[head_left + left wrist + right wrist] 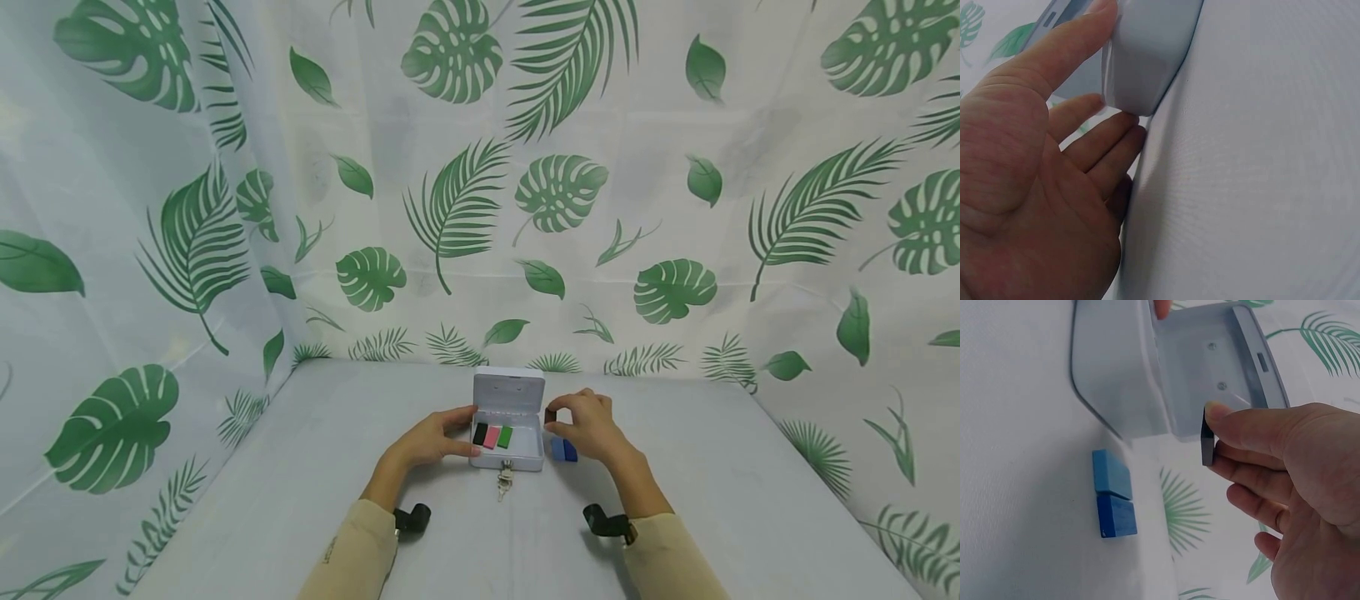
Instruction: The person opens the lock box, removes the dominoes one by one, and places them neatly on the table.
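A small pale metal cash box [528,461] stands with its lid [510,392] raised. Inside, toward its left, lie a black block [480,434], a pink block [491,437] and a green block [506,437]. My left hand [427,437] rests against the box's left side, thumb at the front corner and fairly straight fingers farther back. Between thumb and fingertips, my right hand [592,425] pinches a thin dark block [1208,445] just right of the box. Below that hand, a light blue block [1112,473] and a dark blue block [1117,516] lie side by side.
Keys [504,483] hang from the lock on the box's front. A white cloth covers the table [337,467]. Leaf-printed curtains [465,225] rise behind the table and along both sides.
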`<action>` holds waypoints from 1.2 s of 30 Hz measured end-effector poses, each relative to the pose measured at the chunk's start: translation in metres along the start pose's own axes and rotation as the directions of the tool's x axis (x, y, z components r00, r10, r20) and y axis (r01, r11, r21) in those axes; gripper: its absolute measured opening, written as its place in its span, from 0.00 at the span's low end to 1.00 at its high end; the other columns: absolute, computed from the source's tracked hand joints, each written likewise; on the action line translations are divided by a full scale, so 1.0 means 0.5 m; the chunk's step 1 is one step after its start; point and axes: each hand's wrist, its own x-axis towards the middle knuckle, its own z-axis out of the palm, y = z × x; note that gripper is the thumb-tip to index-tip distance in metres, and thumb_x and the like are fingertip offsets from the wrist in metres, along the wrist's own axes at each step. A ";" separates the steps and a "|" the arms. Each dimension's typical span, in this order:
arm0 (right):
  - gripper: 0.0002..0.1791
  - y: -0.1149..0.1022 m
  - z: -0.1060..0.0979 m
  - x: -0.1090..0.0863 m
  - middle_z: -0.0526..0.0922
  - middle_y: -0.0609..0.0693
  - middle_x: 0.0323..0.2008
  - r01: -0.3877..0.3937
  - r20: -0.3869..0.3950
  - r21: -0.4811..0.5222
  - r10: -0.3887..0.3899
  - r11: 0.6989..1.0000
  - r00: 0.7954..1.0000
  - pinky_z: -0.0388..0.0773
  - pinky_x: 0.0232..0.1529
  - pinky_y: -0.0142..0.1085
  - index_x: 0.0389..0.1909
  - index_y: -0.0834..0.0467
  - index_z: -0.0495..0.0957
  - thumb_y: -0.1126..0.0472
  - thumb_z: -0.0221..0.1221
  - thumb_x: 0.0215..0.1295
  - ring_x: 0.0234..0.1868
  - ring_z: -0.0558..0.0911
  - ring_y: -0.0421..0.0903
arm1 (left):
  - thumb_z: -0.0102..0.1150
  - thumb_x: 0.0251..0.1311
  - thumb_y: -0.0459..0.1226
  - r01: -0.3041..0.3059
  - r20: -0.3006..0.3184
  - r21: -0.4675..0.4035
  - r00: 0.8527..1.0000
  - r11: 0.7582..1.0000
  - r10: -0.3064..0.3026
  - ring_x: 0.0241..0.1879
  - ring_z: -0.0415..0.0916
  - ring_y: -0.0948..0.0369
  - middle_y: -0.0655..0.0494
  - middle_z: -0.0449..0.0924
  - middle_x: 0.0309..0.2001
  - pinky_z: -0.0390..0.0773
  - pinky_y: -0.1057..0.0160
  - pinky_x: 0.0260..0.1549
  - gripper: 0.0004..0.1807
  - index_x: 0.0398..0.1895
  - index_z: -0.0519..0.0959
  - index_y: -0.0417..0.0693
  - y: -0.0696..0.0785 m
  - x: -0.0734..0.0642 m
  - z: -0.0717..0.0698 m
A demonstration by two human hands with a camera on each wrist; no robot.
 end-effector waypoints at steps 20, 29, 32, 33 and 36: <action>0.09 0.015 -0.012 -0.006 0.88 0.49 0.45 -0.002 0.054 0.015 0.001 1.000 0.999 0.57 0.67 0.66 0.44 0.56 0.89 0.59 0.71 0.65 0.54 0.77 0.58 | 0.78 0.56 0.50 -0.009 -0.012 -0.001 1.000 1.000 0.009 0.78 0.63 0.52 0.54 0.68 0.77 0.58 0.43 0.79 0.49 0.80 0.65 0.53 0.000 -0.001 0.001; 0.08 0.021 -0.018 -0.009 0.88 0.48 0.44 -0.009 0.066 0.003 0.008 1.000 0.998 0.57 0.66 0.65 0.44 0.56 0.89 0.59 0.71 0.65 0.52 0.76 0.56 | 0.78 0.55 0.50 -0.006 -0.010 0.001 1.000 1.000 0.006 0.79 0.62 0.53 0.54 0.68 0.77 0.58 0.44 0.79 0.50 0.80 0.65 0.53 0.001 -0.001 0.001; 0.08 0.026 -0.019 -0.009 0.88 0.49 0.44 -0.009 0.074 -0.009 0.009 1.000 0.997 0.58 0.66 0.66 0.43 0.56 0.89 0.59 0.71 0.65 0.51 0.76 0.57 | 0.79 0.55 0.50 0.005 -0.007 0.003 1.000 1.000 -0.005 0.79 0.62 0.54 0.56 0.68 0.77 0.58 0.45 0.79 0.50 0.80 0.65 0.54 0.002 0.000 0.000; 0.08 0.027 -0.020 -0.010 0.89 0.49 0.44 -0.007 0.076 -0.013 0.008 1.000 0.997 0.58 0.66 0.66 0.43 0.56 0.89 0.59 0.71 0.64 0.50 0.76 0.57 | 0.79 0.55 0.50 0.003 -0.006 0.003 1.000 1.000 -0.003 0.79 0.62 0.53 0.56 0.68 0.77 0.58 0.44 0.79 0.50 0.80 0.65 0.54 0.002 0.000 0.000; 0.07 0.031 -0.020 -0.011 0.89 0.49 0.42 -0.007 0.084 -0.024 0.009 1.000 0.996 0.58 0.65 0.66 0.42 0.55 0.89 0.59 0.72 0.64 0.48 0.76 0.55 | 0.79 0.55 0.50 0.005 -0.004 -0.004 1.000 1.000 -0.005 0.79 0.62 0.53 0.55 0.68 0.77 0.57 0.44 0.79 0.49 0.80 0.65 0.54 0.001 0.000 0.000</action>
